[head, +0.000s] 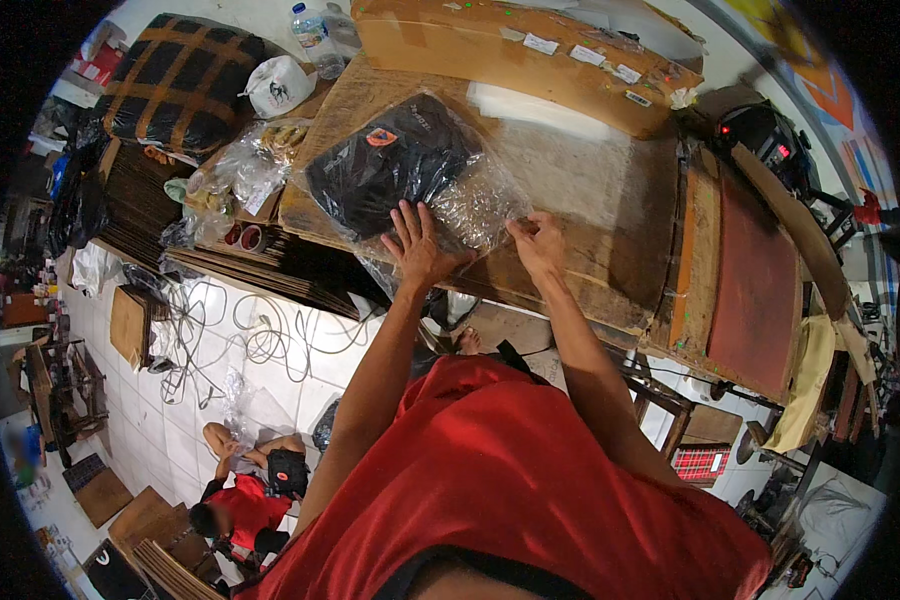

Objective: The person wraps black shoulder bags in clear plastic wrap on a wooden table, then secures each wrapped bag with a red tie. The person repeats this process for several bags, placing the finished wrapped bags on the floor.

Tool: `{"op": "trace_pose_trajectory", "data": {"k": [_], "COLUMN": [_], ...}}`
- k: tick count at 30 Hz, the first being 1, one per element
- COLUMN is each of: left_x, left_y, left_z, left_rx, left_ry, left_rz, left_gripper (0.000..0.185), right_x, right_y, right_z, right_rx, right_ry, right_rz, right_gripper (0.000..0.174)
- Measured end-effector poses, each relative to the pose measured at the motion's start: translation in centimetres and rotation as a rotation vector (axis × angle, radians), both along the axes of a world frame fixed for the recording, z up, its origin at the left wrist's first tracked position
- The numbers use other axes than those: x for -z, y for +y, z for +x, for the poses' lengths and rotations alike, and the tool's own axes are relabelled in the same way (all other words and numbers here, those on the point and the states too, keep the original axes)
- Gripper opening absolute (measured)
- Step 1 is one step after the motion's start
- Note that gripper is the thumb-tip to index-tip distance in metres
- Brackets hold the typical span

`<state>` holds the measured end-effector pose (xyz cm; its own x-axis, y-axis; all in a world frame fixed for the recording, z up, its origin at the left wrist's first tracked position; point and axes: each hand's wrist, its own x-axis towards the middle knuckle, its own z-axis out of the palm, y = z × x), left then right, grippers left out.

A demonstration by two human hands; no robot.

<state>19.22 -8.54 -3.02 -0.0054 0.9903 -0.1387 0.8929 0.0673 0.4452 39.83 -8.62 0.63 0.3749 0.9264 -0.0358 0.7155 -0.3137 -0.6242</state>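
A black fabric item with an orange emblem (390, 161) lies inside a clear plastic bag (487, 196) on the worn wooden table (600, 262). My left hand (420, 251) rests flat with spread fingers on the near part of the bag, by the lower edge of the black fabric. At the bag's right corner, the fingers of my right hand (538, 240) pinch the plastic. The loose plastic between my hands is crinkled and shiny. What kind of article the folded black fabric is, I cannot tell.
Behind the bag stands a long cardboard box (487, 45). A taped black bundle (184, 82), a water bottle (316, 41) and plastic-wrapped items (251, 165) sit to the left. Cables (285, 337) trail over the tiled floor, where another person (247, 499) sits.
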Motion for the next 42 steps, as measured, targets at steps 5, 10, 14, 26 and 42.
{"op": "trace_pose_trajectory", "data": {"k": [5, 10, 14, 26, 42], "left_x": [-0.3, -1.6, -3.3, -5.8, -11.6], "left_y": [-0.1, -0.3, -2.0, -2.2, -0.7], "left_z": [-0.2, 0.4, 3.1, 3.7, 4.0], "left_rx": [-0.003, -0.051, 0.084, -0.025, -0.183], "left_ry": [-0.041, -0.05, -0.051, -0.708, -0.968], "left_rz": [0.01, 0.022, 0.264, 0.019, -0.094], "left_gripper": [0.14, 0.135, 0.113, 0.014, 0.01], "right_x": [1.2, 2.0, 1.5, 0.8, 1.6], "right_y": [-0.7, -3.9, -4.7, -5.2, -3.0], "right_z": [0.0, 0.4, 0.9, 1.9, 1.5], "right_rx": [0.295, 0.426, 0.346, 0.374, 0.434], "right_ry": [0.948, 1.174, 1.302, 1.687, 1.889], "right_rz": [0.088, 0.162, 0.07, 0.101, 0.209], "right_gripper": [0.033, 0.032, 0.033, 0.035, 0.06]}}
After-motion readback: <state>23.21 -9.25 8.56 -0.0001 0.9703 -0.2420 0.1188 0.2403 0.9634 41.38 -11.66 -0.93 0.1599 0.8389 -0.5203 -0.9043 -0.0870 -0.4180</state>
